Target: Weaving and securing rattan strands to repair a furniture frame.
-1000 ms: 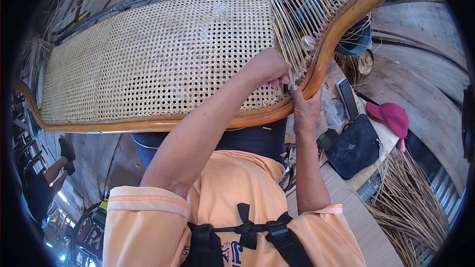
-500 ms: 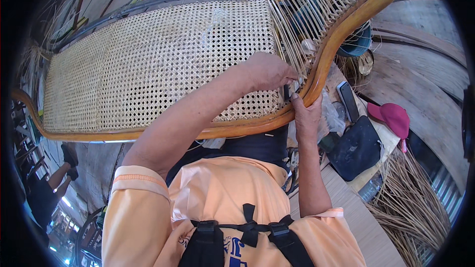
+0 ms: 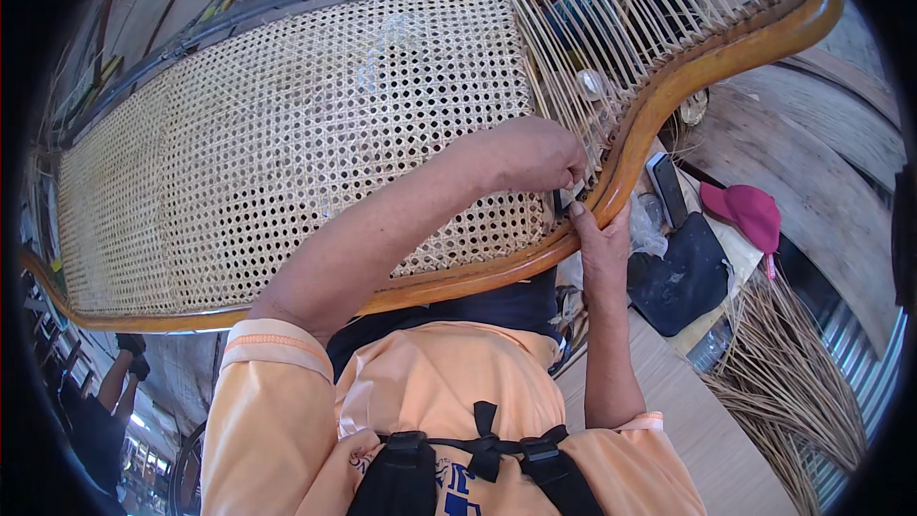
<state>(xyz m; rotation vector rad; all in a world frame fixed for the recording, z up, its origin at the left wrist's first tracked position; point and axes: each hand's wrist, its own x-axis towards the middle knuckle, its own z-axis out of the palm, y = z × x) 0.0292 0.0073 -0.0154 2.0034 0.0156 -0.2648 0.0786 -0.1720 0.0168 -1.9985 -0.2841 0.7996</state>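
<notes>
"Where's the frame (image 3: 697, 75) against those hands?"

"Right across them. The right hand (image 3: 602, 241) is clasped on its near edge, just where it bends, thumb on top; the other fingers are mostly hidden. The left hand (image 3: 552, 155) hovers over the inner side of that bend, above the corner of the cane panel (image 3: 315, 134)."

"Is the left one holding anything?"

"Its fingers are curled in by the loose strands (image 3: 659, 14), but I can't tell whether one is pinched there."

"And how many of each thing?"

"Two hands, one frame, one panel. More strands than I can count from here. Off to the right: one phone (image 3: 668, 189), one red cap (image 3: 745, 215), one black pad (image 3: 680, 277), and one bundle of canes (image 3: 783, 373), its stems past counting."

"Anyone else?"

"One other person (image 3: 95, 411), over at the far left."
</notes>
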